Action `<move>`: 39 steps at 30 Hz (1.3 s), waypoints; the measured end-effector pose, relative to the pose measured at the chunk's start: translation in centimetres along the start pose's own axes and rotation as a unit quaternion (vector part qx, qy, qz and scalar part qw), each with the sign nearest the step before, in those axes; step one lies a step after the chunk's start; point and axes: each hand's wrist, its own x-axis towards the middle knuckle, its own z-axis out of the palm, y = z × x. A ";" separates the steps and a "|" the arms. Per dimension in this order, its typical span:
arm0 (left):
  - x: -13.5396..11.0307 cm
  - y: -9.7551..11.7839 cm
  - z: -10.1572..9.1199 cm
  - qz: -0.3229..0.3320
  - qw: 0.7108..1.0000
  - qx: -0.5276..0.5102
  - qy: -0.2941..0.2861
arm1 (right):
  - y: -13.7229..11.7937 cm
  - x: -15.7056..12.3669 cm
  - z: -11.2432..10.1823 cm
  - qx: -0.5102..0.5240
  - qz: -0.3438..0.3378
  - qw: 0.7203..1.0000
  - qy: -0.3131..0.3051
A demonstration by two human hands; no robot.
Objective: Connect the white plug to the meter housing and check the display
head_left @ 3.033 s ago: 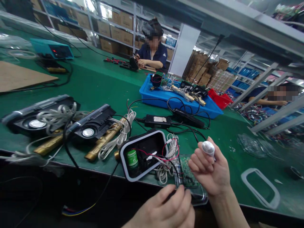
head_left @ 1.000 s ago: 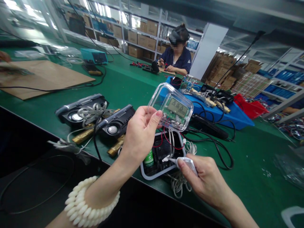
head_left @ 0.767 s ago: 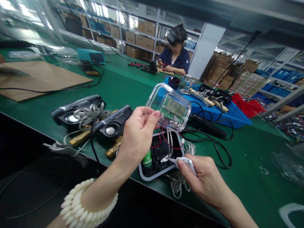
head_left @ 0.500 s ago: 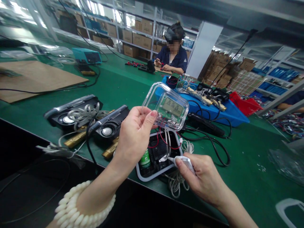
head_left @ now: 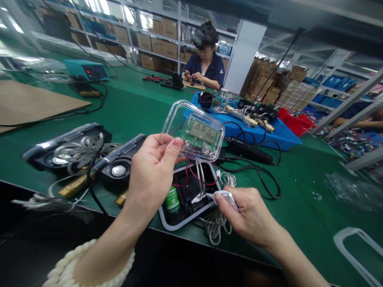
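Note:
A clear plastic cover (head_left: 176, 113) with an LCD circuit board (head_left: 203, 133) in it is pinched in my left hand (head_left: 155, 163), tilted up above the open case. Red wires and a grey cable run from the board down into the black case (head_left: 176, 225), which has a pale rim. Inside the case sits a green cylindrical battery (head_left: 172, 200). My right hand (head_left: 248, 211) grips a white squeeze tube (head_left: 227, 198); its nozzle points at a white patch (head_left: 198, 197) by the cable inside the case. Coiled grey cable (head_left: 216, 229) lies beside the case.
Two black units (head_left: 116, 169) with cables and brass fittings (head_left: 73, 186) lie left. Behind are a blue tray (head_left: 287, 137) of parts, a red bin (head_left: 296, 121) and a black handled tool (head_left: 251, 151). A co-worker (head_left: 205, 59) sits across the green table (head_left: 134, 103). A white frame (head_left: 356, 255) lies right.
The whole view has shifted, so things appear further left. Both hands keep their holds on the cover and the tube, and the nozzle stays by the white patch.

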 end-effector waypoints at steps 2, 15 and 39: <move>0.0 0.0 0.0 -0.001 1.000 0.003 0.000 | 0.1 0.0 0.0 0.007 -0.002 1.000 0.002; 0.0 0.0 0.0 0.002 1.000 -0.003 -0.002 | 0.0 -0.2 0.0 0.016 -0.010 1.000 0.002; -0.1 -0.1 0.0 0.007 1.000 -0.017 -0.005 | 0.4 0.8 -0.7 0.041 0.070 0.996 -0.042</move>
